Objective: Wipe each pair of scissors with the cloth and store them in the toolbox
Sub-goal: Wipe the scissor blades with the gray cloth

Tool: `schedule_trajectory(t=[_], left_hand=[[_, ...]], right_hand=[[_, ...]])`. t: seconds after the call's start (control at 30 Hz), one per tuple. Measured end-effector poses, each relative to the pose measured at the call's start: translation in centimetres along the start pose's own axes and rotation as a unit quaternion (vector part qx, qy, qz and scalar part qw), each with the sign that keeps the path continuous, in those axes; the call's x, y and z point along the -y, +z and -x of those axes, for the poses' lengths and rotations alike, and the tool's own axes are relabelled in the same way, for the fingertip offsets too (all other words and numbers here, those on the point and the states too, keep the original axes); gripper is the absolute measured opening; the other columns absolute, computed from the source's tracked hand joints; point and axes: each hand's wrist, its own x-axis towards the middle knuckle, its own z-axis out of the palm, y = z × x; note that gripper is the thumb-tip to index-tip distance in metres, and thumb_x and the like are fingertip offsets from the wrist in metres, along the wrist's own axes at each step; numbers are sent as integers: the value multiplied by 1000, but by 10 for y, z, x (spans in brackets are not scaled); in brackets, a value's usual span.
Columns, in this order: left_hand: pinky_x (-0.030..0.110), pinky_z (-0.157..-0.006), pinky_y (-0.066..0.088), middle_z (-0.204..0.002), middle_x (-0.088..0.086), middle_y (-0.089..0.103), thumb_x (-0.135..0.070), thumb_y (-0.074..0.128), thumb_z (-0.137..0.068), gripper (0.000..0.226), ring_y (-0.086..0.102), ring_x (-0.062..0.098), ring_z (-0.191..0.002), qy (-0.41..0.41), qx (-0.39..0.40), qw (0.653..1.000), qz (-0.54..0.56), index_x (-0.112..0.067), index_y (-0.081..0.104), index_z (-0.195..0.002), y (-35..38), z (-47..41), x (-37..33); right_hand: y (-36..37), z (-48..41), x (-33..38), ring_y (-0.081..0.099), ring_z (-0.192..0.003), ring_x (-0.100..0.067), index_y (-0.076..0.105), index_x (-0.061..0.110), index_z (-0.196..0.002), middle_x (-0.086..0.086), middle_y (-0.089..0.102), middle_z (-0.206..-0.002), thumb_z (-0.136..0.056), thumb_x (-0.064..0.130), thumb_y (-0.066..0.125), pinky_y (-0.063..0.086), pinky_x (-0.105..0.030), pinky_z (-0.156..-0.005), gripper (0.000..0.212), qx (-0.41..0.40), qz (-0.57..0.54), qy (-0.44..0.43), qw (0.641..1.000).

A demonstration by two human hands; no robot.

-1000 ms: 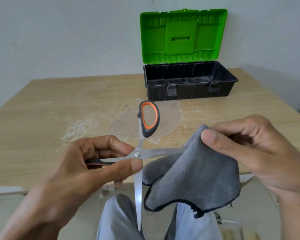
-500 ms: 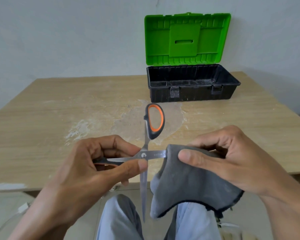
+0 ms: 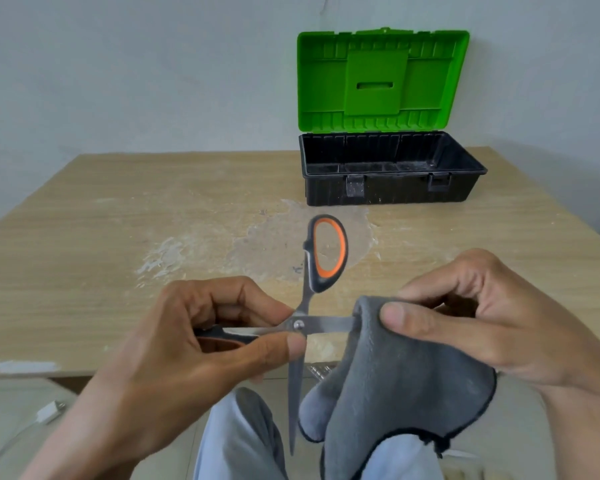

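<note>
My left hand (image 3: pixel 187 344) grips one black-and-orange handle of a pair of scissors (image 3: pixel 303 323), which is spread wide open above the table's near edge. One blade points right into a grey cloth (image 3: pixel 395 386). The other blade points down toward my lap, and its handle loop sticks up. My right hand (image 3: pixel 492 317) pinches the grey cloth around the right-pointing blade, close to the pivot. The toolbox (image 3: pixel 392 188) stands open at the back of the table, black base with its green lid upright against the wall. No scissors show inside it.
The wooden table (image 3: pixel 84 254) has a worn, scuffed patch in the middle. My knees in light trousers (image 3: pixel 236 441) sit below the table edge. A white plug with a cable (image 3: pixel 49 412) lies on the floor at the lower left.
My right hand has slid the cloth left along the horizontal blade, from its tip toward the pivot. The left hand keeps its grip on the handle.
</note>
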Motion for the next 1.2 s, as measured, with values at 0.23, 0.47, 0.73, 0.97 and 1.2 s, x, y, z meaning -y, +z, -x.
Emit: schedule_trajectory(t=[0.23,0.47,0.73,0.97,1.2], left_hand=[[13,-49,48,-66,5,75,-24,83,-59,9,63,7,-49,4,13,1000,3,-20,76,-64,7,-4,-2],[11,-48,46,-64,6,74,-21,82,-59,9,62,7,-48,-14,-11,1000,13,-17,76,-64,2,-2,4],[10,-40,40,-62,4,73,-26,82,-56,10,59,6,-43,-37,-3,999,0,-20,76,-63,1,0,3],[12,-46,45,-63,6,74,-24,83,-59,12,61,6,-46,-27,21,999,25,-16,76,-65,8,-5,6],[13,-49,45,-68,6,75,-46,84,-48,34,57,9,-47,-20,-20,999,22,-20,76,-69,-11,1,21]], right_hand=[[12,-3,2,51,-51,-33,82,9,-77,-14,63,-58,-92,43,74,32,-31,-49,38,-9,34,-25,999],[13,-4,-1,64,-58,-38,84,13,-79,-14,72,-65,-90,38,75,43,-32,-50,29,-43,40,-28,998],[16,-3,3,70,-60,-7,86,19,-87,5,78,-72,-89,30,75,47,-14,-56,15,-11,34,-9,999],[27,-7,2,69,-65,-26,84,17,-85,-5,76,-72,-91,32,73,48,-24,-56,19,-29,54,-21,998],[6,4,-3,76,-74,-29,85,16,-92,-8,81,-82,-89,41,75,58,-37,-61,27,-70,-14,2,997]])
